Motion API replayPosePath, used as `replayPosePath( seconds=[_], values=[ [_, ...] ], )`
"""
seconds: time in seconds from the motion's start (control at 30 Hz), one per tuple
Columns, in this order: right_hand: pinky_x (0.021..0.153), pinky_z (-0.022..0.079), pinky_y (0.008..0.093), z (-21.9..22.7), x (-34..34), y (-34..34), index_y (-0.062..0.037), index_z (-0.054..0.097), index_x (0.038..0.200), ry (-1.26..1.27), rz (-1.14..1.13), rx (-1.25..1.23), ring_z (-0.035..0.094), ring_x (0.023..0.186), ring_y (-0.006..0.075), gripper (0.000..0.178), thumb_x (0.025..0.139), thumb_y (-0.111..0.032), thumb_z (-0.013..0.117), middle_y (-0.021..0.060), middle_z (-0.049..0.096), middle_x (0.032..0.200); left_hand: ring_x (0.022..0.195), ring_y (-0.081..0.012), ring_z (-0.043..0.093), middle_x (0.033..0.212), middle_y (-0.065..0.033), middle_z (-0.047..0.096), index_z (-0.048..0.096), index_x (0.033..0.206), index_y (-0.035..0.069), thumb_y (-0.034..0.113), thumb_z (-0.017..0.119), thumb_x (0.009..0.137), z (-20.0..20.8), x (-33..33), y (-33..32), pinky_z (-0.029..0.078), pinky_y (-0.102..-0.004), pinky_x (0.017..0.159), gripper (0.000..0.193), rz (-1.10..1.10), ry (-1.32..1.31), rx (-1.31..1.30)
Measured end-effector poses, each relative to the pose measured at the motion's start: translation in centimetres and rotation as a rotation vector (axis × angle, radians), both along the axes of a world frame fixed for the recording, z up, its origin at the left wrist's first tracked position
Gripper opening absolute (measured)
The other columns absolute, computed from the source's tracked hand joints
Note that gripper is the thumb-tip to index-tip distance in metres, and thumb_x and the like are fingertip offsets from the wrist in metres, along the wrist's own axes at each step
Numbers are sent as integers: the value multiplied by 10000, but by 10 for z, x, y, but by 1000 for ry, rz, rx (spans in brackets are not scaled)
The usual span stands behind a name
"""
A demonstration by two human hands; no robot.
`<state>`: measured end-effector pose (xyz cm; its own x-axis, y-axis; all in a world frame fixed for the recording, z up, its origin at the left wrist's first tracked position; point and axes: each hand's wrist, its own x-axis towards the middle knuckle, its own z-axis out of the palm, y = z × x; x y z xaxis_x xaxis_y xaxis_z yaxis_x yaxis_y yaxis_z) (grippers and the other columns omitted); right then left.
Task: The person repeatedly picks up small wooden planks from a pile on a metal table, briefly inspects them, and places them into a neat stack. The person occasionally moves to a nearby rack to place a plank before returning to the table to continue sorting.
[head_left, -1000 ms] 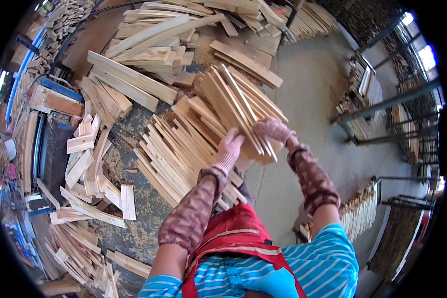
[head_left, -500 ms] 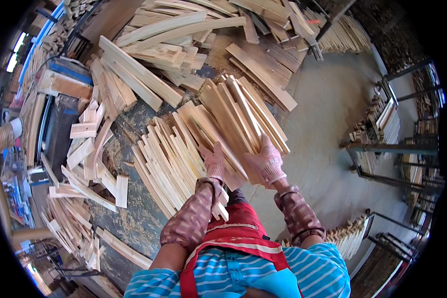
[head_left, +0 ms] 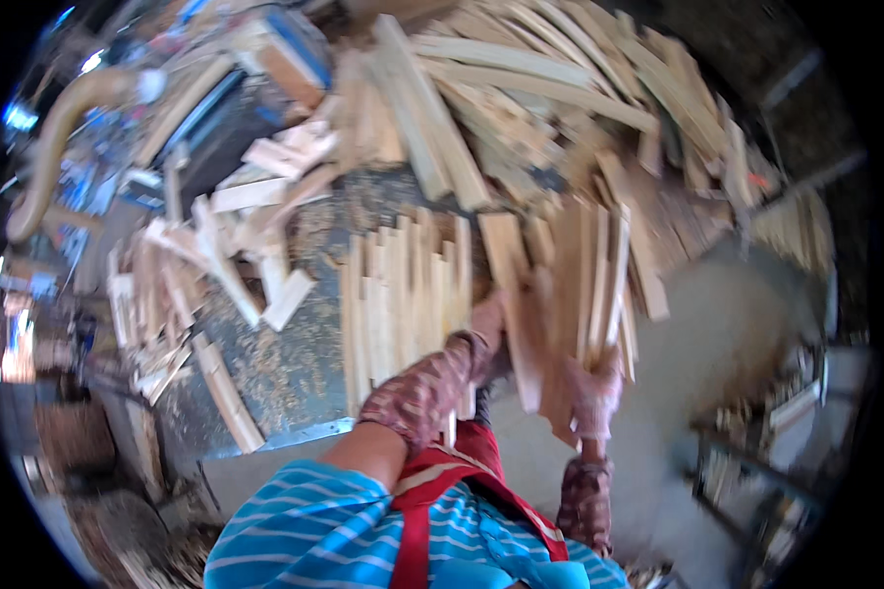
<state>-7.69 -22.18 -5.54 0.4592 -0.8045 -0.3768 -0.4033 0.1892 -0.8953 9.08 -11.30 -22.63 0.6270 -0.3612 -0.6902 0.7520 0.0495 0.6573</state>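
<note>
My right hand [head_left: 595, 393], in a pink glove, grips the near end of a bundle of wooden boards [head_left: 581, 285] standing partly on edge. My left hand [head_left: 488, 319] is at the left side of the bundle, against a wider board [head_left: 514, 294]. Its fingers are blurred and partly hidden by the wood. To the left of that hand, a row of narrow wooden strips [head_left: 403, 294] lies side by side on the dark, sawdust-covered table [head_left: 300, 368]. My left forearm crosses over the strips' near ends.
Loose offcuts [head_left: 255, 226] lie scattered on the table's left part. Long boards [head_left: 530, 69] are heaped along the far side. A blue-and-brown machine part [head_left: 290, 64] and a tan hose [head_left: 54, 147] stand far left. Metal racks [head_left: 756, 471] with wood are at the right.
The view has swung, so the table and piles appear turned and shifted right. My hands remain at the board bundle, which now appears more upright in the picture; motion blurs the scene.
</note>
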Motion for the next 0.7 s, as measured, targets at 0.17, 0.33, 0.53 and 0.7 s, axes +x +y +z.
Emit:
replayPosePath(
  seconds=[0.17, 0.33, 0.53, 0.7],
  values=[
    [860, 543, 394, -1, 8, 15, 4, 494, 1349, 253, 221, -322, 679, 969, 291, 731, 712, -175, 806, 181, 681, 1091, 973, -210, 659, 1102, -74, 722, 705, 1095, 108, 445, 562, 960, 13, 4, -4, 512, -402, 855, 390, -205, 222, -82],
    [907, 535, 392, 0, 23, 37, 34, 413, 1445, 301, 241, -325, 678, 1031, 343, 865, 712, -195, 809, 220, 669, 1174, 771, -131, 651, 891, -27, 701, 700, 1069, 128, 415, 619, 945, 13, -3, -9, 515, -317, 667, 323, -296, 175, -117],
    [854, 535, 414, -24, 36, 43, 6, 481, 1370, 492, 337, -378, 679, 980, 335, 732, 753, -235, 792, 224, 673, 1109, 925, -243, 650, 1046, -81, 693, 652, 1141, 110, 510, 508, 978, 27, 0, 7, 516, -446, 763, 456, -160, 286, -112],
    [923, 511, 465, -4, 50, 52, 0, 571, 1295, 528, 372, -496, 621, 1140, 416, 749, 765, -479, 795, 272, 630, 1230, 1051, -294, 648, 1154, -127, 694, 644, 1226, 92, 501, 497, 968, 20, -6, 9, 492, -503, 890, 505, -75, 323, -9]
  ],
)
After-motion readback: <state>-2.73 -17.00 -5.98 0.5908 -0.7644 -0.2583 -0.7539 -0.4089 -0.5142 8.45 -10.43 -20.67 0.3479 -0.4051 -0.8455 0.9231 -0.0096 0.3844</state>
